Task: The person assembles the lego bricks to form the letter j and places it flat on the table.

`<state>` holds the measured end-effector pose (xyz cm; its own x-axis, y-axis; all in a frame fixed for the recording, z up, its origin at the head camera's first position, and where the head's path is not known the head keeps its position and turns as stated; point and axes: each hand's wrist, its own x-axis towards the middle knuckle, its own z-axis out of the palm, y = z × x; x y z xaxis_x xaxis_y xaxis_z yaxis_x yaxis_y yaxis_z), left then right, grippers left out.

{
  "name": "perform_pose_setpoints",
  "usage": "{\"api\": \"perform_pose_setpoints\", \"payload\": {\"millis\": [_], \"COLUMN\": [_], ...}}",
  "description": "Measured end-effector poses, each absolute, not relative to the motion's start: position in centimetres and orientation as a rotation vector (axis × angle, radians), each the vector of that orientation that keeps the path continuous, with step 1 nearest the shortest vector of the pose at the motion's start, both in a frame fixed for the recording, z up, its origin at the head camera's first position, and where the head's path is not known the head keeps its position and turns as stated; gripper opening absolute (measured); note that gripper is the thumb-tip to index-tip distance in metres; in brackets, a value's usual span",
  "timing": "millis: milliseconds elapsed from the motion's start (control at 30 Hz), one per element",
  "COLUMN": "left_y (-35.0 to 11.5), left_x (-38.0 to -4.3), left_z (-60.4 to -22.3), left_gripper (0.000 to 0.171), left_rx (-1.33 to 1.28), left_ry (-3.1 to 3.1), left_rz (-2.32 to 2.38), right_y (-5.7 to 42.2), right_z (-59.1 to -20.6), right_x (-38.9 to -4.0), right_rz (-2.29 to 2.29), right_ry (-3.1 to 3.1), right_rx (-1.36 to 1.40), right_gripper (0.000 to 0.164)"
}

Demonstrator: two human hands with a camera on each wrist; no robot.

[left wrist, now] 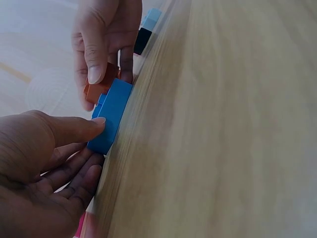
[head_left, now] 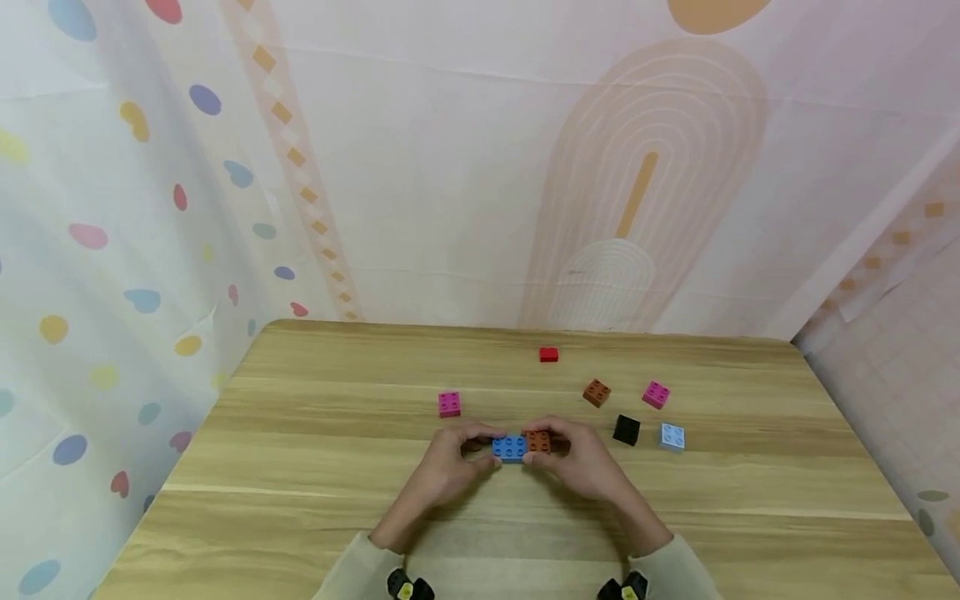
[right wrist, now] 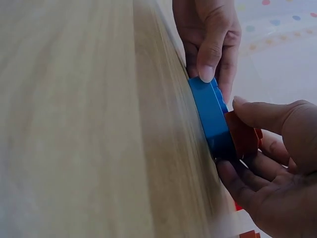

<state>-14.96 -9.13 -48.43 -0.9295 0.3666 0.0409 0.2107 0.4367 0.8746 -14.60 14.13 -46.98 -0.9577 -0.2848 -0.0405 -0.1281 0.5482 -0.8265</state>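
A long blue building brick (head_left: 508, 449) lies on the wooden table between both hands. On its right end sits a brown-orange square brick (head_left: 537, 441), its studs facing up. My left hand (head_left: 447, 463) pinches the left end of the blue brick between thumb and fingers. From the other side, my right hand (head_left: 585, 460) holds the brown-orange brick by its edges. In the right wrist view the brown-orange brick (right wrist: 242, 135) rests against the studded face of the blue brick (right wrist: 210, 111); whether it is fully pressed down I cannot tell.
Behind the left hand lies a magenta brick (head_left: 449, 405). Farther back are a red brick (head_left: 549, 355) and another brown brick (head_left: 597, 392). To the right lie a second magenta brick (head_left: 656, 395), a black one (head_left: 626, 430) and a light blue one (head_left: 672, 437). A patterned curtain (head_left: 450, 183) hangs behind.
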Motion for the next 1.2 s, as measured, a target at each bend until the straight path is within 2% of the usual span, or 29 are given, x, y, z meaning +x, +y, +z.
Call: {"api": "perform_pose_setpoints", "payload": {"millis": [633, 1200], "left_y": [-9.8, -10.7], "left_x": [-15.2, -16.4], "left_z": [-48.1, -46.1], "left_gripper": [0.033, 0.030], "left_rx": [0.537, 0.521], "left_ry": [2.505, 2.648], "left_rz": [1.476, 1.545], "right_y": [13.9, 14.2], "right_z": [-47.0, -47.0], "right_x": [-14.5, -14.6], "right_rz": [-1.374, -1.391], "right_ry": [2.604, 2.592], "right_rx": [-0.306, -0.311], "right_gripper": [0.036, 0.036]}}
